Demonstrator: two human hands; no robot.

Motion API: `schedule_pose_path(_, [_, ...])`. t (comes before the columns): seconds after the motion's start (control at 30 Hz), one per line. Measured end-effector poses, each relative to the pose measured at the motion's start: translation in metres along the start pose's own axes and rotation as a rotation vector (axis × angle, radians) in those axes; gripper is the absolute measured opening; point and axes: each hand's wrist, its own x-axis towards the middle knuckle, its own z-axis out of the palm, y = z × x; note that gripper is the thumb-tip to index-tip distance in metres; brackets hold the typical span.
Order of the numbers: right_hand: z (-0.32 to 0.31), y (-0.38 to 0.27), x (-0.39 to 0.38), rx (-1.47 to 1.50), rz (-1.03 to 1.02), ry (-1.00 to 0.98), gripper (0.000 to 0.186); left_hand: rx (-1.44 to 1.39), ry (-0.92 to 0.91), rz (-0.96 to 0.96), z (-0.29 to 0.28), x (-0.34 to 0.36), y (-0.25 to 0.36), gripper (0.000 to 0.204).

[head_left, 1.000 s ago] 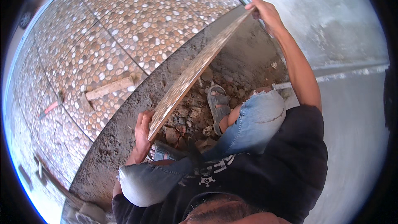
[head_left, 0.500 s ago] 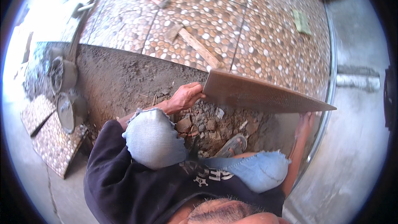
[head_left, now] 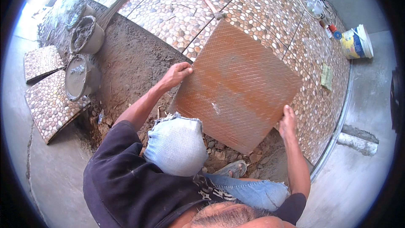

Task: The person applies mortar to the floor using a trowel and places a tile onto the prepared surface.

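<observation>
A large square tile (head_left: pixel 238 86) is held up in front of me, its brown, ridged back with grey smears facing me. My left hand (head_left: pixel 176 75) grips its left edge. At its lower right edge, my right hand (head_left: pixel 288 122) has the thumb on the back face, with the other fingers mostly hidden. Beneath and to the left lies a bed of rough grey mortar (head_left: pixel 130 61), with rubble near my sandalled foot (head_left: pixel 232 169). Pebble-patterned floor tiles (head_left: pixel 177 17) lie beyond the held tile, which hides part of them.
Two mortar-caked buckets (head_left: pixel 89 38) stand at the left, beside loose pebble tiles (head_left: pixel 55 105). A red-handled hammer (head_left: pixel 206 1) rests on the far tiles. At right are a green cloth (head_left: pixel 326 76), a white, blue and yellow pail (head_left: pixel 357 42) and a metal floor strip (head_left: pixel 344 114).
The tile has turned from nearly edge-on to showing its full back. My right hand has come up with its edge. The view has shifted, and the tile now covers the wooden-handled hammer.
</observation>
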Motion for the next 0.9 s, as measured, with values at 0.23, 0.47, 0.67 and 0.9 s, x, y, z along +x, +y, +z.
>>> schedule_pose_path(0.23, [0.056, 0.051, 0.032, -0.053, 0.252, -0.128, 0.030, -0.083, 0.176, -0.113, -0.039, 0.028, -0.050, 0.029])
schedule_pose_path(0.47, [0.050, 0.072, 0.029, 0.009, 0.264, -0.050, 0.040, 0.045, 0.269, -0.075, -0.026, 0.052, -0.062, 0.029])
schedule_pose_path(0.67, [0.041, 0.068, 0.038, -0.068, 0.237, -0.097, 0.036, 0.011, 0.384, -0.051, -0.015, 0.067, -0.068, 0.028])
schedule_pose_path(0.9, [0.039, 0.063, 0.038, -0.125, 0.262, -0.106, 0.036, 0.007, 0.429, -0.011, -0.010, 0.067, -0.070, 0.022])
